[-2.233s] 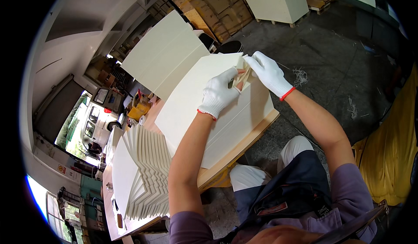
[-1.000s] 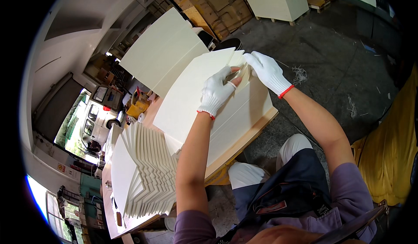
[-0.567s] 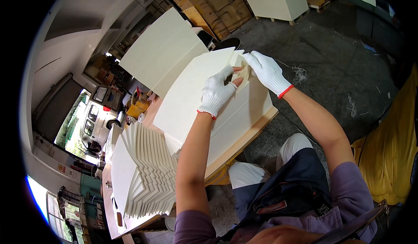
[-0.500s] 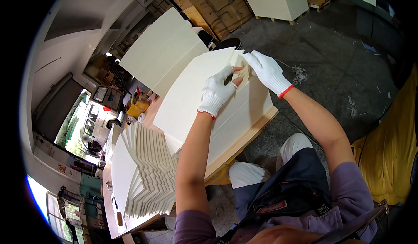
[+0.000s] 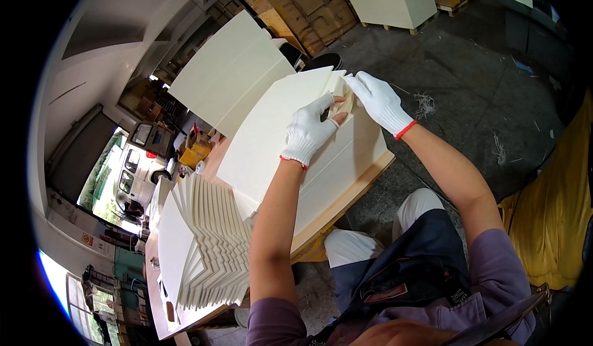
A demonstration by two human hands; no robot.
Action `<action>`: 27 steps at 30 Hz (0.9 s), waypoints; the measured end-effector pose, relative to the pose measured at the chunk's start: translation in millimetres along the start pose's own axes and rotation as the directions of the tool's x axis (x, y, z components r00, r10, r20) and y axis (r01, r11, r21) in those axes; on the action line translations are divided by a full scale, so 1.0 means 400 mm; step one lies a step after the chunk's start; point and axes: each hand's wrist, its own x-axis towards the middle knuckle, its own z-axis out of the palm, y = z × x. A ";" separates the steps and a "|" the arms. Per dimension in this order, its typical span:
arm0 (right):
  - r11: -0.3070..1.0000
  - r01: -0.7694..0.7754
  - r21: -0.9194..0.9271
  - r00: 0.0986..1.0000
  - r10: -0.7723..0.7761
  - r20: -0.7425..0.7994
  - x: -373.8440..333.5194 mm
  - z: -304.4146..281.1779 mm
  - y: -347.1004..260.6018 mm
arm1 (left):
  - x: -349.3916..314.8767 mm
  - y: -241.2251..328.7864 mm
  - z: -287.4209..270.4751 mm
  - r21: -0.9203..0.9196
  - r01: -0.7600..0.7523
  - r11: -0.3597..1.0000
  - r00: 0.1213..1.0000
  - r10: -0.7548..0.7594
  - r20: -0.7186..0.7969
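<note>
A thick stack of large off-white paper sheets (image 5: 272,130) lies before me, its corner edges bent and fanned under my hands. My left hand (image 5: 309,130), in a white knit glove with a red cuff and bare thumb and index fingertips, is curled at the fanned edges with those two fingers around them. My right hand (image 5: 377,102), in a matching glove, closes over the far right corner of the same sheets, its thumb side toward the left hand. The fingertips of the right hand are partly hidden by the paper and glove.
A pile of wavy, fanned sheets (image 5: 213,247) stands at near left on the table (image 5: 157,318). Another tall stack (image 5: 235,71) rises behind. A yellow container (image 5: 196,150) sits further left. Paper scraps (image 5: 425,105) lie on the floor, and a wrapped block (image 5: 395,3) rests on a pallet.
The bent sheet edges between my hands have shifted and lie a little flatter, and my left thumb and index finger have moved slightly right. The right hand is nearly unmoved.
</note>
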 end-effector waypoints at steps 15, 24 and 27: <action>0.999 -0.008 -0.043 1.000 0.008 -0.001 -0.008 -0.007 -0.007 | 0.000 -0.008 0.005 0.072 -0.014 0.997 1.000 0.013 0.021; 1.000 -0.019 -0.021 1.000 0.019 -0.005 -0.010 -0.007 -0.011 | 0.001 0.002 0.001 0.059 0.023 0.998 0.999 -0.026 0.043; 1.000 0.009 -0.007 1.000 -0.009 -0.018 -0.009 -0.007 -0.009 | -0.005 -0.009 0.017 0.145 -0.130 0.981 0.990 0.137 -0.040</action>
